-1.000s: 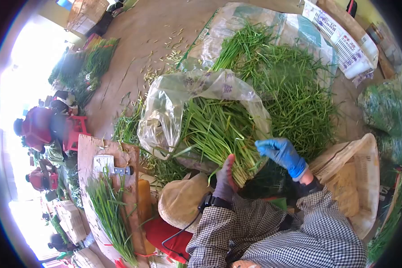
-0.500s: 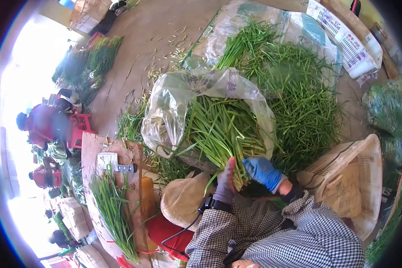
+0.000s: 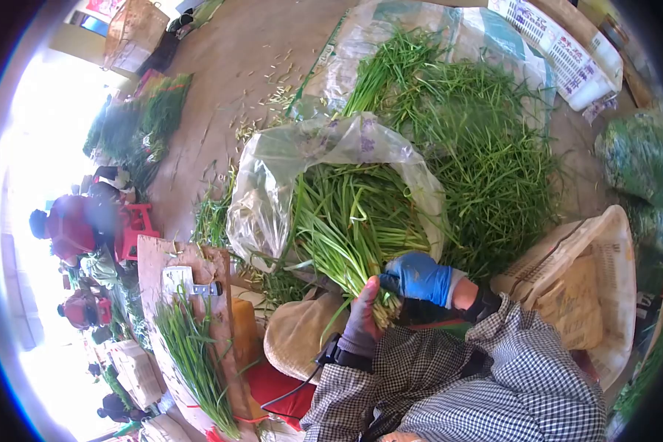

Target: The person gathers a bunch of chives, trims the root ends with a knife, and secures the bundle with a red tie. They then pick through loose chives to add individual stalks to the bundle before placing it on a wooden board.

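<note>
Gloved Hands Are Meeting at the Base of a Green Bundle

The left hand (image 3: pixel 361 317), in a greyish-purple glove, is closing around the lower stalks of a green bundle (image 3: pixel 344 254), its thumb pointing up. The right hand (image 3: pixel 422 280), in a blue glove, is curling its fingers against the stalks just beside that thumb, at about two o'clock from the left palm; whether it is pinching any stalks, one cannot tell.

From the grip, the bundle is running out toward eleven o'clock, its leafy length lying over the opening of a clear plastic bag (image 3: pixel 269 166). Its pale cut ends are showing between the hands, toward five o'clock from the left thumb tip. More greens are filling the bag, so the bundle's far tips are blending into them and its outline is getting lost.

The left fingers are mostly hiding behind the stalks, and the right fingertips are partly disappearing into the bundle. At one o'clock, a loose heap of greens (image 3: pixel 493 147) is spreading over a woven sheet (image 3: pixel 475 33). At nine o'clock, a cleaver (image 3: pixel 178 280) and a second bunch (image 3: pixel 191 361) are resting on a board (image 3: pixel 151 261), whose lower end is blurring toward the picture's edge.
</note>
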